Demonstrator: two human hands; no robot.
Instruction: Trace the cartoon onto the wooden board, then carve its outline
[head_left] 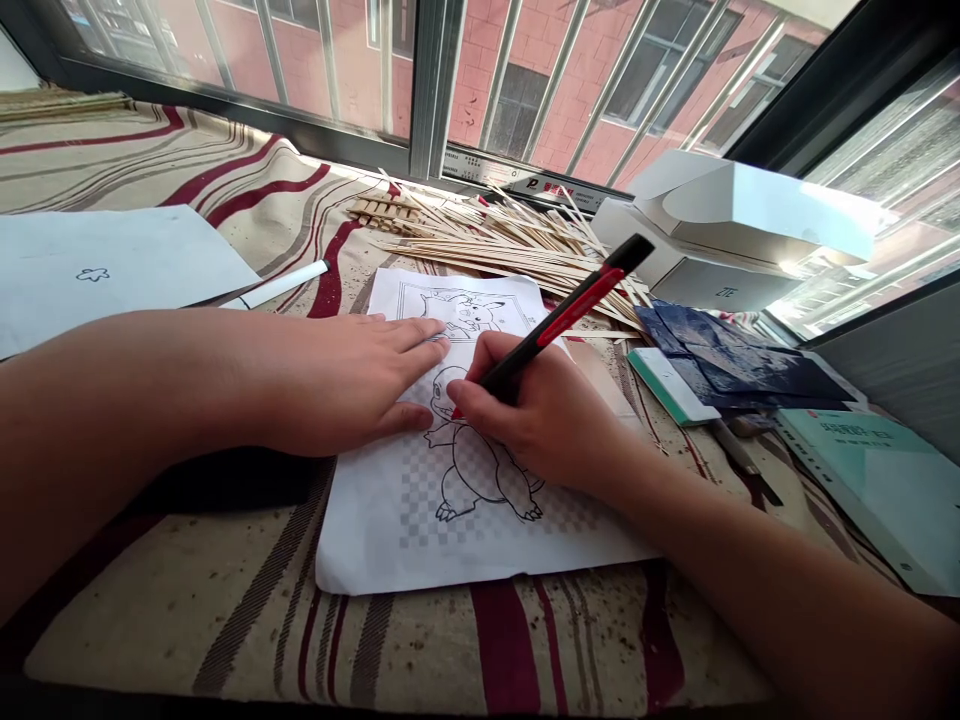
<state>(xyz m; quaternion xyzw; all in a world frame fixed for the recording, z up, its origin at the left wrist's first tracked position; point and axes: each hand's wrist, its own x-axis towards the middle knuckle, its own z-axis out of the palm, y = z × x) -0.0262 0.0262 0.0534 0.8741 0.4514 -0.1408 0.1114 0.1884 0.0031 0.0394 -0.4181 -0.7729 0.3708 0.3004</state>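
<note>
A white sheet of paper (367, 545) lies in front of me, printed with line drawings of cartoon creatures. The lower figure (480, 465) stands on a grey checkered patch; a framed picture is above it. My right hand (540, 400) grips a black and red pen (566, 318), tilted up to the right, its tip by the lower figure's head. Part of that head is hidden behind my fingers. Flat on the sheet's left side rests my left hand (375, 375), palm down, fingers stretched out and holding nothing.
Thin wooden sticks (495, 240) are heaped beyond the paper under the window. At right are a white box (742, 240), dark blue packaging (742, 355), a knife (742, 455) and a pale green book (870, 480). Another sheet (135, 260) and a white tube-like object (285, 285) lie left.
</note>
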